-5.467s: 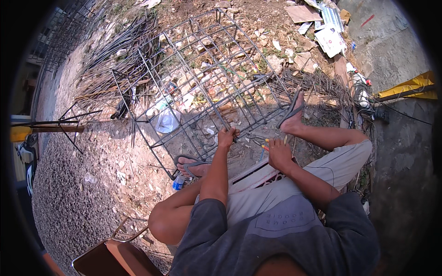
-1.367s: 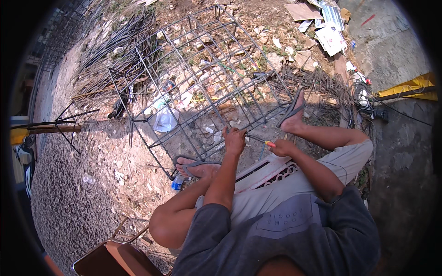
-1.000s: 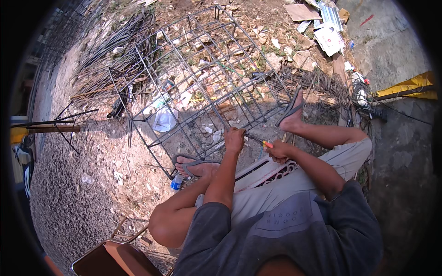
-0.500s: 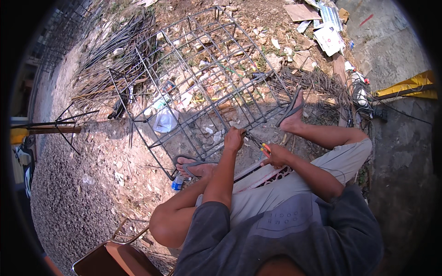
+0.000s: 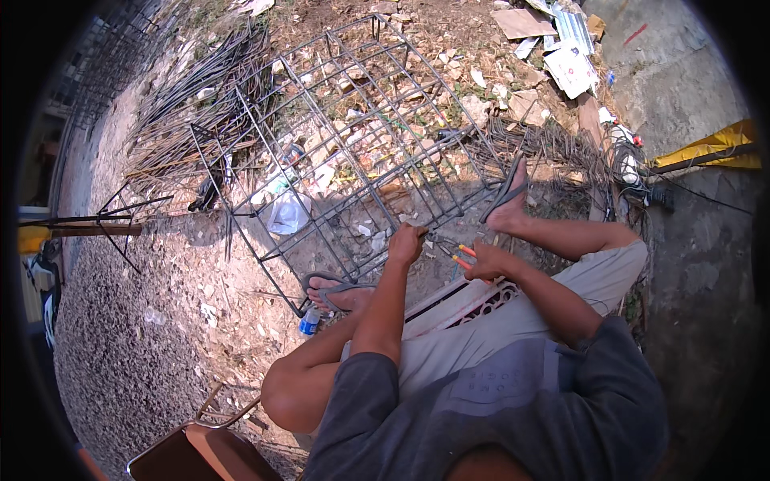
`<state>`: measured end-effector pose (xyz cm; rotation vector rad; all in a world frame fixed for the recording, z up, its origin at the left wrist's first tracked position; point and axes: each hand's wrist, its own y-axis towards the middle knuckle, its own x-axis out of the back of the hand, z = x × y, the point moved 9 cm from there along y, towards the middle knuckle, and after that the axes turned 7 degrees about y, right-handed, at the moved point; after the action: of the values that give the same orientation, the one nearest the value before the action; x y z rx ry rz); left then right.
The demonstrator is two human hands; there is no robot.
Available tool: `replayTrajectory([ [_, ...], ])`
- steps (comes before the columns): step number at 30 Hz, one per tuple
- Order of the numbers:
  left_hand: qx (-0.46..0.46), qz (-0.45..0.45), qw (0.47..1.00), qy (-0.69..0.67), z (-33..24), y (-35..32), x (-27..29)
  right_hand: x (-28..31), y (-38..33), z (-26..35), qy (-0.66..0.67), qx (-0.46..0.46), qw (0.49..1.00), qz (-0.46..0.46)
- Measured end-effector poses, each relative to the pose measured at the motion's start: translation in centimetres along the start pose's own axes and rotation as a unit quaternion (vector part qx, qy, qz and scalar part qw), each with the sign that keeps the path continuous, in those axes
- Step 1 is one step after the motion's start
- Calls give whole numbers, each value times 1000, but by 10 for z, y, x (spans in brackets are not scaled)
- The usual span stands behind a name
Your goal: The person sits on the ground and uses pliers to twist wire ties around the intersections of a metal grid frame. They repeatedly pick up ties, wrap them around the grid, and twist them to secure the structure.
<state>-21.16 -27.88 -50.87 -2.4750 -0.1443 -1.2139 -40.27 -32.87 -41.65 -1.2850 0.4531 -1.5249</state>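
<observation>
A cage of tied steel rebar (image 5: 337, 198) lies ahead of me on the rubble. My left hand (image 5: 407, 243) is closed at its near edge, its fingers curled; whatever they grip is too small to make out. Just to the right, my right hand (image 5: 492, 262) holds pliers (image 5: 463, 256) with orange and yellow handles. The handles are spread apart, and the dark jaws point left toward the cage bar beside my left hand. I cannot tell whether the jaws touch anything.
Loose rebar (image 5: 196, 104) is heaped at the far left, and a tangle of thin rods (image 5: 533, 144) lies right of the cage. A plastic bottle (image 5: 310, 321) stands near my left foot. A brown chair (image 5: 212, 445) is at lower left, and cables (image 5: 630, 164) lie right.
The pliers' handles have spread apart, and my right hand has shifted slightly up and away from me. My left hand stays at the cage's near edge.
</observation>
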Motion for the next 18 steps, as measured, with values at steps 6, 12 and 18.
replayTrajectory([
  [6, -2, -8, 1000, 9, 0, 1, -2, 21, -34, 37, -331, 224, 826, -396],
  [12, 14, -2, 1000, 11, -4, -4, 8, 2, 5, -6, -208, 117, 951, -196],
  [18, 25, 3, 1000, -3, -5, -2, 10, -53, 32, -54, 340, -20, 923, 181],
])
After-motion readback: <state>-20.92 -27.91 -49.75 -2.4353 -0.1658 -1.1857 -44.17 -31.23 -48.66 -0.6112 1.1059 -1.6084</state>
